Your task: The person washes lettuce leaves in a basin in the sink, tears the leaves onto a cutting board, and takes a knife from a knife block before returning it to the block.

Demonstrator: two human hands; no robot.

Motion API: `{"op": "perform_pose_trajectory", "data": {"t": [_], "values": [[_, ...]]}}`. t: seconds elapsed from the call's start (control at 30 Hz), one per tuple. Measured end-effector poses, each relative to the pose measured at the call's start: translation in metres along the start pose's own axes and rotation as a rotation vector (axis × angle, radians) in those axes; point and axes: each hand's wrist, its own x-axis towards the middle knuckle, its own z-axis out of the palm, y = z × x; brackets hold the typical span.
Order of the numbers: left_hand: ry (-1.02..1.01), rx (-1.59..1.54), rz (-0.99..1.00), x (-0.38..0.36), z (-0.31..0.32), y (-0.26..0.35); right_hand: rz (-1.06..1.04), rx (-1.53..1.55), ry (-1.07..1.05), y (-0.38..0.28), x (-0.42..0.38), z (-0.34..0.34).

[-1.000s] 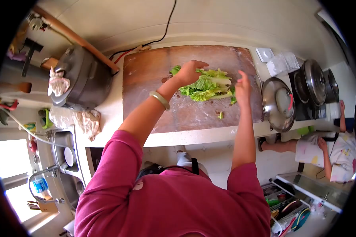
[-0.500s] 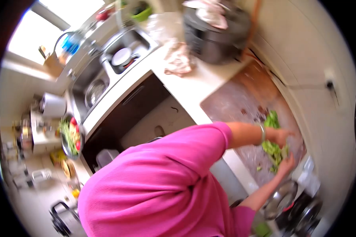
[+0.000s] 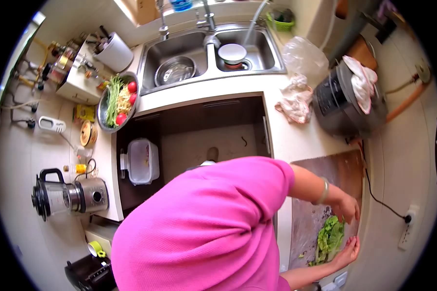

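Green leafy lettuce [image 3: 329, 238] lies in a loose pile on a brown cutting board [image 3: 303, 218] on the right-hand counter. My left hand [image 3: 347, 207], with a bangle at the wrist, hangs over the pile's upper edge, fingers bent downward and apart. Below it, my right hand [image 3: 347, 253] is beside the leaves, its fingers stretched toward the left hand. A gap separates the two hands, and I see nothing held in either. Small dark scraps lie above the lettuce, partly hidden by my left forearm.
A dark cooker [image 3: 347, 104] and a crumpled cloth [image 3: 295, 99] stand beyond the board. The double sink [image 3: 150, 82] holds a metal bowl [image 3: 176, 72]. At left are a bowl of vegetables [image 3: 133, 104] and a blender [image 3: 77, 194]. A power cord [image 3: 378, 199] runs along the right wall.
The view has swung round and become sharper. My hands were close together at the leaves and are now farther apart, with the lettuce lying on the board.
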Motion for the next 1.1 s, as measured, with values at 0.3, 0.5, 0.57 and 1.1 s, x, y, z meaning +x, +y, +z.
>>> {"op": "perform_pose_trajectory", "data": {"t": [0.3,0.5,0.57,1.1], "values": [[0.828,-0.559,0.126,-0.318,-0.223,-0.04,-0.094,-0.378,0.019,0.019,0.005,0.069],[1.704,-0.472,0.073,-0.553,-0.325,-0.092,-0.196,-0.18,-0.241,-0.073,-0.037,0.241],[1.865,-0.485,-0.007,-0.611,-0.365,-0.129,-0.222,-0.146,-0.39,-0.114,-0.053,0.3],[2.343,-0.192,-0.942,-0.742,-0.482,-0.246,-0.36,-0.333,-0.81,-0.274,-0.114,0.471]]}}
